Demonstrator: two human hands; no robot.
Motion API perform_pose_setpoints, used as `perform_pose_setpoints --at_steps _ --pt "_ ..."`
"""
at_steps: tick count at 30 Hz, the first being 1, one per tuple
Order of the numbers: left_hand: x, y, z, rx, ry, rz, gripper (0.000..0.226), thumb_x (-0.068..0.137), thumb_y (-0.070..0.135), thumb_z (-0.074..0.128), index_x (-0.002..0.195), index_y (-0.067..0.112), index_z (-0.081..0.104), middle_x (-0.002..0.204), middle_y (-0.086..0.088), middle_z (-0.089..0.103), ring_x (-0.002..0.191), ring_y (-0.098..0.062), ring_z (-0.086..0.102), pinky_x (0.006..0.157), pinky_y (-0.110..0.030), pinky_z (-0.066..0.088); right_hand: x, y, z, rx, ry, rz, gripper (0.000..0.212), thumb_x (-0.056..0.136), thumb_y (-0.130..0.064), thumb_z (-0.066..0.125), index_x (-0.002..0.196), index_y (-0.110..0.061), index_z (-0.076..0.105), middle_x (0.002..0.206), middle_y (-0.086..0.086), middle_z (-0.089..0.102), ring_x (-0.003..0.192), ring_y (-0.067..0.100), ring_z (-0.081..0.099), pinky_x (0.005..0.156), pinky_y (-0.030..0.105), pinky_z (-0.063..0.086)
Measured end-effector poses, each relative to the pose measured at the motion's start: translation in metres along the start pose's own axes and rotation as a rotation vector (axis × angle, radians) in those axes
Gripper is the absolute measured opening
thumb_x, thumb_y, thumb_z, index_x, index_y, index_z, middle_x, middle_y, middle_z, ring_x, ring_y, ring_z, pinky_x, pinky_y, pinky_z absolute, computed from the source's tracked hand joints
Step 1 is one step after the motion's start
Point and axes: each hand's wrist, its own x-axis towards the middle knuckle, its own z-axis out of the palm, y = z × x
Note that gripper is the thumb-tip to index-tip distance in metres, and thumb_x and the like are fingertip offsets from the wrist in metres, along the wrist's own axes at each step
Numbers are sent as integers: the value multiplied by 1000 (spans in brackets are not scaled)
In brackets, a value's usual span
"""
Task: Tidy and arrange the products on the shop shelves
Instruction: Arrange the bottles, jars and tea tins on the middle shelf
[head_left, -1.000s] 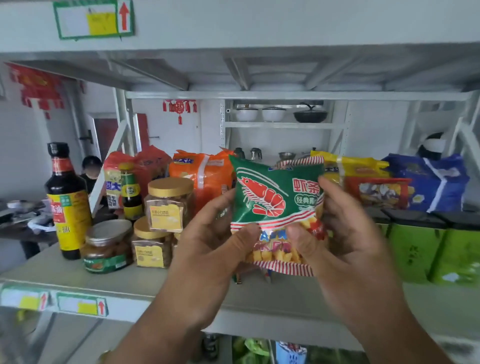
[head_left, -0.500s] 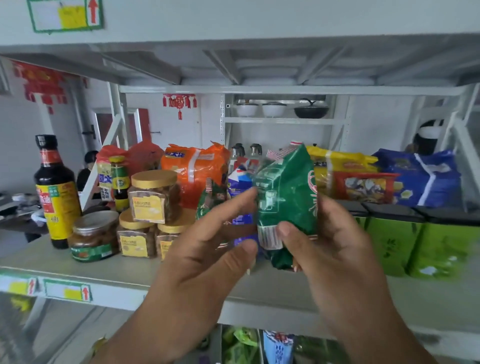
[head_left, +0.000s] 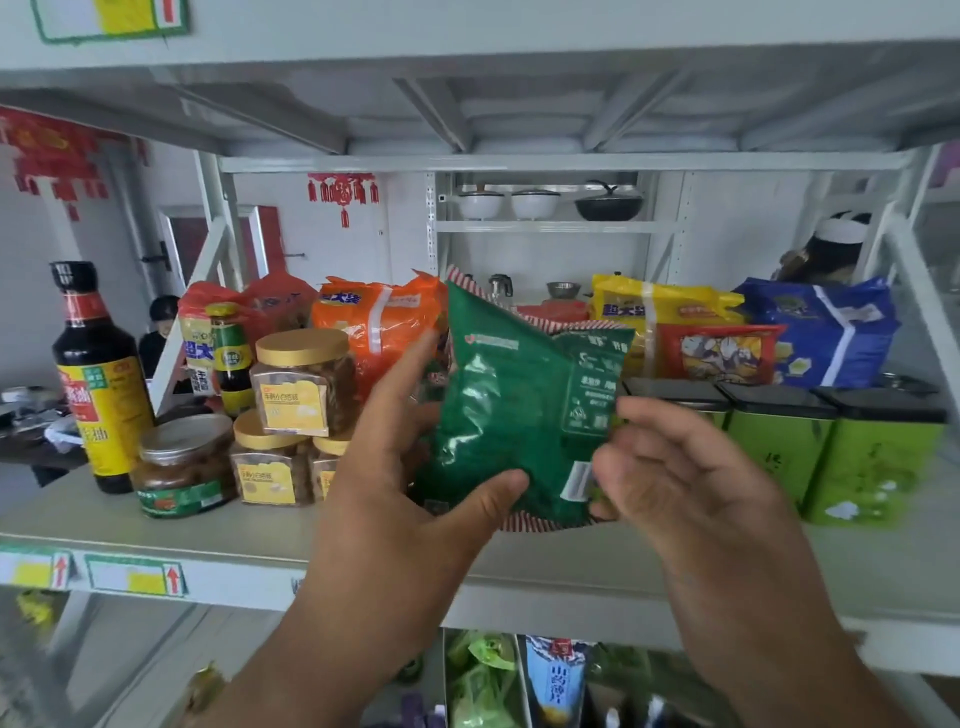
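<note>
I hold a green snack bag (head_left: 509, 405) with red-and-white striped ends over the middle of the shelf board (head_left: 571, 566). Its printed back faces me and it tilts to the right. My left hand (head_left: 395, 493) grips its left side, thumb across the lower front and fingers behind. At the lower right corner, by the barcode, my right hand (head_left: 691, 483) pinches the bag with curled fingers; that hand is blurred.
Left of the bag stand a soy sauce bottle (head_left: 98, 384), a metal-lidded jar (head_left: 182, 467) and stacked yellow-lidded jars (head_left: 301, 384). Behind lie orange (head_left: 379, 327), yellow (head_left: 665, 306), red (head_left: 722, 353) and blue (head_left: 826, 327) packets. Green tins (head_left: 779, 441) line the right.
The bag has been turned round: its front with the red shrimp faced me a second ago, now its back does. Both hands shifted their hold as it turned.
</note>
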Motion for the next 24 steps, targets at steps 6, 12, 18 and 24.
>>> perform_pose_setpoints --at_steps 6,12,18,24 --pt "0 -1 -8 -239 -144 -57 69 89 30 82 151 44 56 140 -2 66 126 -27 68 98 -47 62 -1 -5 3 -74 8 -18 57 72 -38 80 128 -33 69 112 -11 79 103 9 75 92 36 61" --pt "2 -4 -5 -315 -176 -83 64 88 4 79 145 29 64 132 -8 72 114 -34 74 88 -49 65 -4 4 7 28 79 -14 61 75 -33 82 134 -35 66 117 -5 78 108 19 75 92 43 63" --pt "-7 -5 3 -7 -235 88 55 89 24 88 139 40 70 130 1 65 111 -28 70 80 -36 66 -16 -11 8 -64 -104 -16 70 76 -44 93 138 -46 61 128 -9 73 106 12 76 81 26 63" --pt "17 16 0 -15 -225 120 53 93 31 83 141 42 63 127 6 71 110 -18 74 78 -29 63 6 -25 -24 434 -83 193 41 67 1 80 105 -15 77 108 24 78 87 46 78 65 49 64"
